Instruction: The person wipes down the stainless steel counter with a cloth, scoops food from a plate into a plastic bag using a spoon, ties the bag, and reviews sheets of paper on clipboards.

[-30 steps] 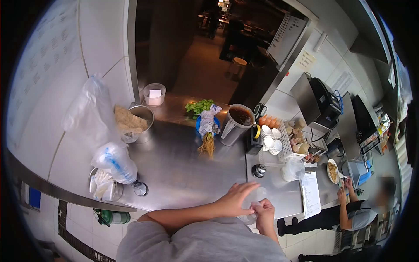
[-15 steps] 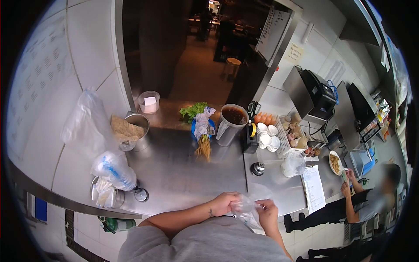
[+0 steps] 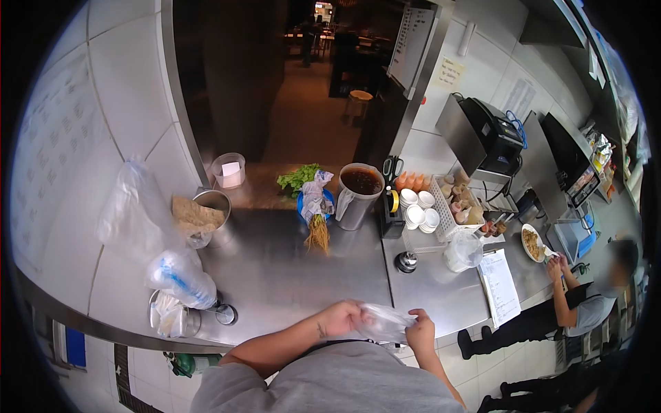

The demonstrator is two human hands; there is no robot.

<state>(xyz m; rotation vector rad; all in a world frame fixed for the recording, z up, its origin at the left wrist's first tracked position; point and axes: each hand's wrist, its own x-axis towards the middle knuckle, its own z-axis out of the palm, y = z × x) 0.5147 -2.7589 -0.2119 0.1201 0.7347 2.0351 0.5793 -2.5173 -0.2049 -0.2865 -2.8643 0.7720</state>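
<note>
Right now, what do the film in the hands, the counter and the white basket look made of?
Film: probably thin plastic, glossy; it's see-through and crinkled. Counter: likely stainless steel, satin; grey sheen, soft reflections. Basket: perhaps moulded plastic, fairly matt; regular holes.

Beyond the long, brushed stainless-steel counter [image 3: 289,279], a metal-framed opening [image 3: 237,89] gives onto a dim, brown-floored room [image 3: 306,110] with a round-topped wooden stool [image 3: 359,96] and small warm lights [image 3: 323,9] deep inside. White walls of large tiles [image 3: 131,72] rise left and right of the counter; below its near edge lies a pale tiled floor [image 3: 151,378] with a dark, slotted strip [image 3: 125,375] toward its left end.
</note>
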